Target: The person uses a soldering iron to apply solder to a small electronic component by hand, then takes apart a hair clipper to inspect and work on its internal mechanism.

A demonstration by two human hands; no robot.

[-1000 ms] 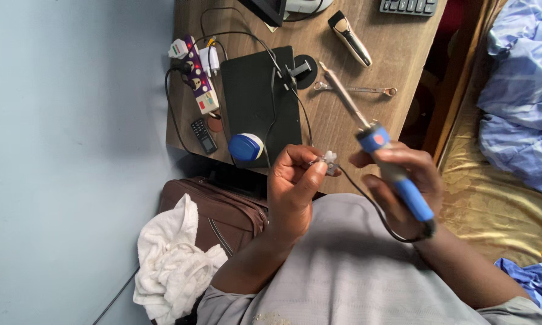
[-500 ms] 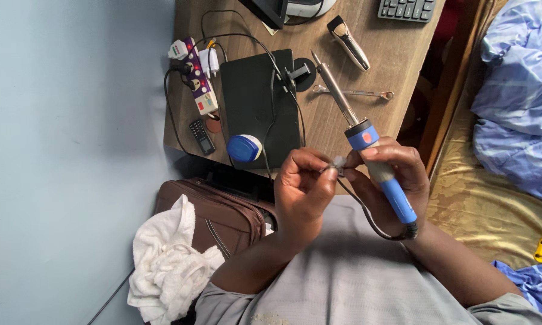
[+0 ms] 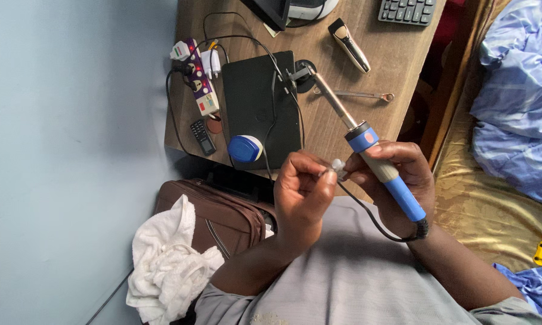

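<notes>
Two hands close together over the lap: right hand (image 3: pixel 397 180) wrapped round soldering iron (image 3: pixel 367 141), best gripped by its light, stiff blue handle; left hand (image 3: pixel 304 192) pinching tiny clear part (image 3: pixel 338 165), probably fragile, beside it

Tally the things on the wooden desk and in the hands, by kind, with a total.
Soldering iron, in right hand: 1
Small clear part, at left hand: 1
Power strip: 1
Black pad: 1
Blue-lidded jar: 1
Small remote: 1
Trimmer: 1
Keyboard: 1
Total: 8
</notes>
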